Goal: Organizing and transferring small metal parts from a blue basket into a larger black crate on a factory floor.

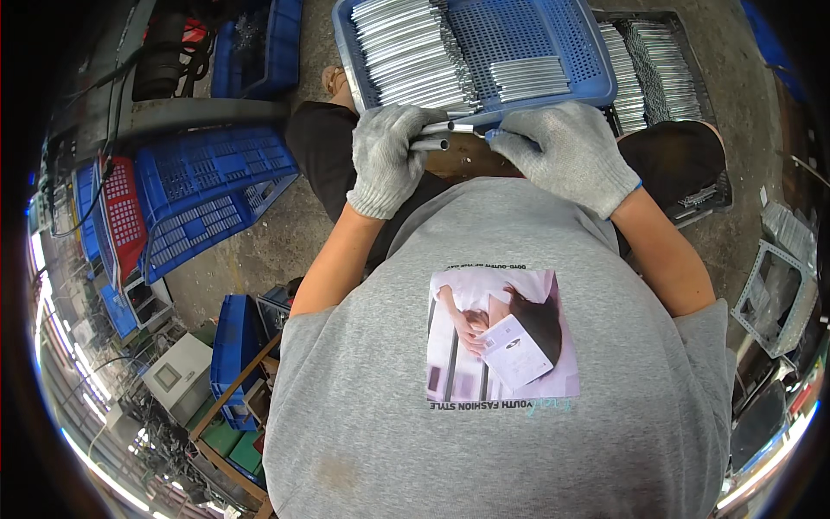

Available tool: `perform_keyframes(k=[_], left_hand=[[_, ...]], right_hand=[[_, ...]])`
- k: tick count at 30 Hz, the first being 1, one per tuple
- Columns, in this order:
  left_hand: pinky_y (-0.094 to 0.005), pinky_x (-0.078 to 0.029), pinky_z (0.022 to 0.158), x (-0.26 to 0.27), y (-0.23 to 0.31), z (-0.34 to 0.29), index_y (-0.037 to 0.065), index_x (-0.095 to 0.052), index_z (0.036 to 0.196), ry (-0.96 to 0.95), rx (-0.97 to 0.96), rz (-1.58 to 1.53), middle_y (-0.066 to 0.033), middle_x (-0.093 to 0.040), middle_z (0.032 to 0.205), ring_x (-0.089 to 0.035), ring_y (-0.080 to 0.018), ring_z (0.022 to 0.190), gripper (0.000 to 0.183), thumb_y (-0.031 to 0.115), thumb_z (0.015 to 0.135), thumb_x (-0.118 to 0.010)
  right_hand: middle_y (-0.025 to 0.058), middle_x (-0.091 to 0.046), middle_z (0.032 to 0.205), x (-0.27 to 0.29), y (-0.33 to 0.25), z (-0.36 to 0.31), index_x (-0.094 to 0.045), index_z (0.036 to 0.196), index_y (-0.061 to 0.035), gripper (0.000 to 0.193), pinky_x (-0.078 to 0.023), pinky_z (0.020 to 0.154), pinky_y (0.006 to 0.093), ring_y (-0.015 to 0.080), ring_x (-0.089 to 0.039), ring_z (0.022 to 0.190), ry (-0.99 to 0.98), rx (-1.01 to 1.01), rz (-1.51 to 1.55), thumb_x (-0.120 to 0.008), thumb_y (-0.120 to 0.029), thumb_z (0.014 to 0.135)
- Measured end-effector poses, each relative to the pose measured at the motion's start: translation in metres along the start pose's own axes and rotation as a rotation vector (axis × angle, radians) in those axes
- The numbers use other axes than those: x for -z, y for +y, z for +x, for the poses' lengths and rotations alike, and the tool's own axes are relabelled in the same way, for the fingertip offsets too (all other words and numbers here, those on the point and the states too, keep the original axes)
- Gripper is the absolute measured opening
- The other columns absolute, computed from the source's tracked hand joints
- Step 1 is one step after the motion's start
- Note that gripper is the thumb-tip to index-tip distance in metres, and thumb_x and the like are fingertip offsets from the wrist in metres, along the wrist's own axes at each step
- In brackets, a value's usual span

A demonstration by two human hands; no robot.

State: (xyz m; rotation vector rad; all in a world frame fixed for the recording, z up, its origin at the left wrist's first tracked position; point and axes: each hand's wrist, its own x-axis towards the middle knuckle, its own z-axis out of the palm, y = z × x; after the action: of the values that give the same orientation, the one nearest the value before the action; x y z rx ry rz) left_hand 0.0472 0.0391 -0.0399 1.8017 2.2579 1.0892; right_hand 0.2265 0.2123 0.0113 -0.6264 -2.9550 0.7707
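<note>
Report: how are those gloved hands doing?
Left hand gripping metal tubes. Right hand holding blue-handled tool at one tube's end. Blue basket just beyond; nothing visibly blocking.

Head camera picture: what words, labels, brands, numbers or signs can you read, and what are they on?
Grey shirt: dark lettering along two edges of its printed picture; I won't copy it.
Blue-green script beside that: too blurred to read.
Pale card within the printed picture: print too small to read.
</note>
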Motion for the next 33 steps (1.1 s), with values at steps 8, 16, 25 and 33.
perform_keyframes(k=[8, 16, 25, 33], left_hand=[[-0.0341, -0.048, 0.073, -0.001, 0.0, 0.002, 0.009, -0.074, 0.093, 0.035, -0.051, 0.009, -0.0012, -0.065, 0.071, -0.059, -0.0212, 0.064, 0.017, 0.013, 0.076, -0.072], [-0.0354, -0.048, 0.074, -0.009, -0.007, -0.006, 0.01, -0.074, 0.095, 0.04, -0.023, 0.043, -0.0017, -0.065, 0.071, -0.059, -0.0229, 0.065, 0.02, 0.015, 0.076, -0.071], [-0.0382, -0.049, 0.069, -0.036, -0.049, 0.002, 0.009, -0.072, 0.097, -0.027, 0.118, 0.183, -0.0066, -0.07, 0.078, -0.062, -0.0266, 0.065, 0.013, 0.018, 0.087, -0.07], [-0.04, -0.051, 0.066, -0.076, -0.091, 0.009, 0.011, -0.069, 0.104, -0.077, 0.077, 0.482, -0.0078, -0.07, 0.077, -0.065, -0.028, 0.065, 0.017, 0.021, 0.091, -0.069]], right_hand=[[0.005, -0.072, 0.068, 0.003, -0.002, 0.003, -0.079, 0.088, -0.0081, 0.02, -0.046, 0.048, 0.0316, 0.0189, -0.058, 0.048, 0.0, -0.026, 0.054, -0.068, -0.025, 0.092], [0.0071, -0.074, 0.072, 0.005, -0.004, 0.003, -0.08, 0.092, -0.0076, 0.023, -0.048, 0.052, 0.0318, 0.0208, -0.061, 0.052, -0.135, -0.036, 0.16, -0.067, -0.027, 0.094], [0.0062, -0.071, 0.066, -0.027, 0.019, 0.012, -0.08, 0.088, -0.0124, 0.031, -0.05, 0.052, 0.0331, 0.0199, -0.062, 0.051, 0.024, -0.127, 0.163, -0.06, -0.034, 0.097], [0.0056, -0.07, 0.064, -0.034, 0.02, 0.003, -0.078, 0.088, -0.012, 0.03, -0.05, 0.051, 0.0343, 0.0231, -0.063, 0.051, 0.109, -0.112, 0.17, -0.06, -0.034, 0.097]])
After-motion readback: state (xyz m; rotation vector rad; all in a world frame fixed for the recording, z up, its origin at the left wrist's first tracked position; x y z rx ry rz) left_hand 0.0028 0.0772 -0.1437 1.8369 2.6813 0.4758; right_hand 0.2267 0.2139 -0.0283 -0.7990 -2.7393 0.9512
